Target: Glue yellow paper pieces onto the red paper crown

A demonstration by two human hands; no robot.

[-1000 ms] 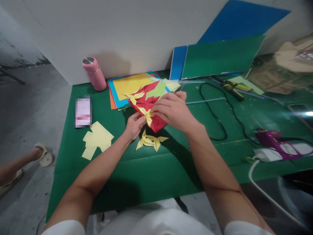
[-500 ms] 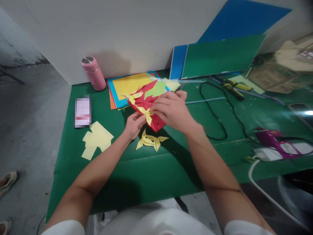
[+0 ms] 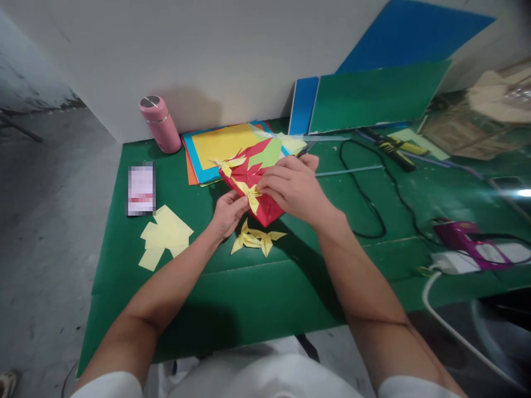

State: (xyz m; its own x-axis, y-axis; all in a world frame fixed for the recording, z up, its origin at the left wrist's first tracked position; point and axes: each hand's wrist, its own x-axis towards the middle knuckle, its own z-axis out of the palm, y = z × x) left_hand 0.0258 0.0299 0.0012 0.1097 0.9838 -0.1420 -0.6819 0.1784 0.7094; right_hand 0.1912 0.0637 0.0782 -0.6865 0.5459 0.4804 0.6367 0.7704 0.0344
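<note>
A red folded-paper piece [image 3: 269, 214] with pointed petals is held above the table. Two yellow folded-paper flowers sit on its edge: one yellow flower [image 3: 250, 194] between my hands, another yellow flower [image 3: 230, 165] farther up. My left hand [image 3: 229, 214] pinches the red piece's lower left edge beside the nearer flower. The fingertips of my right hand [image 3: 295, 185] close on that flower's right side and hide part of the red paper. Below, two more yellow folded flowers [image 3: 267, 241] lie touching on the green table [image 3: 249, 298].
Yellow paper squares [image 3: 168, 232] and a phone [image 3: 141, 189] lie at left, near a pink bottle [image 3: 161, 126]. Coloured sheets [image 3: 219, 145] are stacked behind. To the right are a black cable [image 3: 373, 207], yellow-black tool [image 3: 394, 152] and purple device [image 3: 458, 235]. Boards [image 3: 373, 99] lean on the wall.
The red piece with its yellow flowers has shifted very slightly right and down. Both hands keep nearly the same hold. At far left, a person's foot has partly left the view.
</note>
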